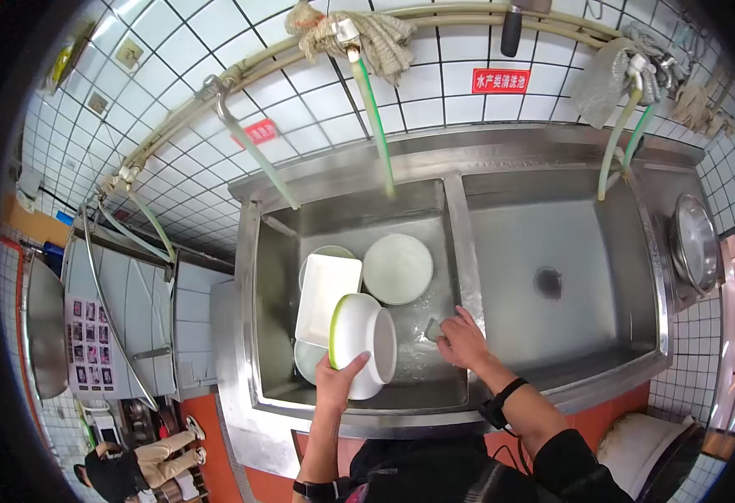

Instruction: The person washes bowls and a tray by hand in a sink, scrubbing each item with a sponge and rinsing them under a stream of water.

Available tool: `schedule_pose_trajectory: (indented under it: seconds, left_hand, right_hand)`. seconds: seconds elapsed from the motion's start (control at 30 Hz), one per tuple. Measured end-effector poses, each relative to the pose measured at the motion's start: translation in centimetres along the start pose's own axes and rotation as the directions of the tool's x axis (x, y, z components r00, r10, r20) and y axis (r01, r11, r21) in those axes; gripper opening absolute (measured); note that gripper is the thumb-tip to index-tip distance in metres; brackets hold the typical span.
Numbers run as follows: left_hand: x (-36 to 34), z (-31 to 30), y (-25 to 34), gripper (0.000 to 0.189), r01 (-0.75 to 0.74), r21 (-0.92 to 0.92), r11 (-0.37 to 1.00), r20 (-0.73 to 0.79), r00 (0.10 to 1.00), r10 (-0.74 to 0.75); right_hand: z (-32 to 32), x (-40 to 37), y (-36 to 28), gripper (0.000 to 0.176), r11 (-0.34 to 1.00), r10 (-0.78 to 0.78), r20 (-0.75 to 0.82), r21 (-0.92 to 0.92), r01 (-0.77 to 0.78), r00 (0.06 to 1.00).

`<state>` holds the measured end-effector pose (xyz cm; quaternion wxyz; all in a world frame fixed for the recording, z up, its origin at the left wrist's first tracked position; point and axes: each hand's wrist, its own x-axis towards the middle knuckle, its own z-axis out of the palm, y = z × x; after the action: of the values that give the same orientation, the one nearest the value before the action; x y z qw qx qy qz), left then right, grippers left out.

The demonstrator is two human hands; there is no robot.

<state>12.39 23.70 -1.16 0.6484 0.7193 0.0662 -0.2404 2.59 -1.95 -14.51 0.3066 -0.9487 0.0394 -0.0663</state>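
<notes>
My left hand (342,381) grips a white bowl (355,325) with a green rim, tilted on its side over the left basin (418,210) of a steel sink. Between the fingers of my right hand (463,339) is a small grey-green scouring pad (433,329), held near the divider between the basins. Beside the bowl a white rectangular tray (324,281) rests on round dishes, which it partly covers. A round white dish (397,268) lies in the basin just behind the bowl. Water glints on the basin floor below my right hand.
The right basin (501,251) has a dark round drain (548,282). Hoses (373,117) hang from wall taps above the sink. At the right end stands a metal bowl (696,243). A person (137,465) is at the lower left, away from the sink.
</notes>
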Motion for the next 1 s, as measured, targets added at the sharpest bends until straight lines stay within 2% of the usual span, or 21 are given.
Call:
schedule_pose_trajectory:
  seconds: [0.03,0.07,0.1,0.13,0.17,0.23,0.27,0.3,0.4,0.43,0.5,0.53,0.6,0.67,0.73,0.8,0.83,0.87,0.9,0.93,1.0]
  left_hand:
    - [0.3,-0.5,0.2,0.033,0.02,0.0,1.0,-0.008,1.0,-0.02]
    - [0.2,-1.1,0.3,0.034,0.046,0.002,0.999,-0.014,0.999,-0.046]
    - [-0.3,-1.4,0.6,0.034,0.051,-0.003,0.999,0.001,0.999,-0.051]
    - [-0.5,-1.3,1.3,0.033,0.032,0.071,0.997,-0.006,0.999,-0.032]
    - [-0.3,-1.2,1.9,0.033,0.006,0.138,0.99,-0.017,1.0,-0.003]
    - [-0.4,-2.0,1.8,0.032,-0.053,0.17,0.984,-0.002,0.999,0.055]
    - [-0.3,-2.4,1.6,0.033,-0.072,0.227,0.971,0.026,0.997,0.068]
    - [0.0,-2.8,1.4,0.034,-0.095,0.282,0.955,0.057,0.995,0.082]
    - [0.7,-4.4,0.3,0.036,-0.152,0.287,0.946,0.107,0.986,0.126]
    - [0.8,-4.9,0.1,0.037,-0.162,0.318,0.934,0.122,0.984,0.13]
    - [1.4,-5.3,-0.9,0.038,-0.164,0.263,0.951,0.146,0.981,0.128]
    - [1.6,-5.5,-1.5,0.039,-0.15,0.275,0.95,0.141,0.983,0.114]
    - [1.9,-6.0,-2.6,0.04,-0.152,0.32,0.935,0.132,0.985,0.115]
    - [1.9,-6.2,-2.3,0.039,-0.145,0.308,0.94,0.119,0.986,0.113]
    - [1.8,-6.5,-3.1,0.038,-0.15,0.288,0.946,0.122,0.985,0.119]
    - [1.3,-6.7,-2.7,0.037,-0.068,0.263,0.962,0.094,0.995,0.045]
    - [1.0,-6.8,-2.7,0.037,-0.074,0.257,0.964,0.092,0.994,0.052]
    - [0.9,-6.9,-2.8,0.037,-0.068,0.29,0.955,0.087,0.995,0.044]
    - [0.9,-6.7,-2.7,0.037,-0.06,0.321,0.945,0.079,0.996,0.036]
    - [0.5,-6.5,-2.3,0.036,-0.073,0.283,0.956,0.089,0.995,0.049]
    - [0.5,-6.4,-3.4,0.037,-0.075,0.275,0.959,0.076,0.996,0.056]
  right_hand:
    - [-0.2,-0.2,-0.3,0.017,0.994,0.074,0.05,0.076,-0.078,0.996]
    - [0.2,-0.4,-0.5,0.017,0.994,0.086,0.046,0.07,-0.089,0.995]
    - [0.4,-0.2,-0.7,0.019,0.971,0.174,-0.002,0.166,-0.171,0.985]
    - [0.2,0.4,-0.5,0.021,0.94,0.251,-0.047,0.252,-0.232,0.967]
    - [-0.3,0.6,-0.5,0.021,0.949,0.239,-0.059,0.227,-0.22,0.969]
    - [-1.9,0.1,-3.3,0.028,0.727,0.466,-0.113,0.615,-0.307,0.878]
    - [-2.1,0.2,-4.1,0.029,0.426,0.576,0.04,0.838,-0.342,0.816]
    - [-2.4,0.5,-4.1,0.029,0.452,0.571,0.02,0.827,-0.334,0.821]
    - [-2.8,2.1,-3.6,0.042,-0.013,0.765,0.128,0.983,-0.184,0.631]
    - [-3.1,3.0,-3.6,0.042,0.004,0.768,0.111,0.984,-0.178,0.631]
    - [-4.6,5.5,-2.9,0.048,0.126,0.813,0.021,0.969,-0.211,0.582]
    - [-5.2,7.2,-2.4,0.052,0.351,0.829,-0.114,0.868,-0.351,0.547]
    - [-10.7,11.2,-4.6,0.056,0.452,0.713,-0.046,0.793,-0.409,0.699]
    - [-12.9,16.2,-2.1,0.065,0.719,0.584,-0.195,0.574,-0.392,0.788]
    - [-20.0,20.5,-9.4,0.085,0.766,0.555,-0.161,0.481,-0.426,0.816]
    - [-24.2,25.2,-11.2,0.095,0.864,0.502,-0.288,0.122,-0.488,0.816]
    - [-26.6,26.5,-14.0,0.101,0.872,0.469,-0.333,0.029,-0.488,0.818]
    - [-28.2,28.1,-15.6,0.098,0.89,0.395,-0.426,-0.042,-0.454,0.814]
    - [-31.0,29.3,-18.6,0.098,0.875,0.417,-0.337,-0.103,-0.473,0.844]
    - [-31.5,31.2,-18.2,0.094,0.896,0.275,-0.458,-0.197,-0.398,0.845]
    - [-33.8,33.1,-21.1,0.078,0.879,0.238,-0.403,-0.298,-0.372,0.884]
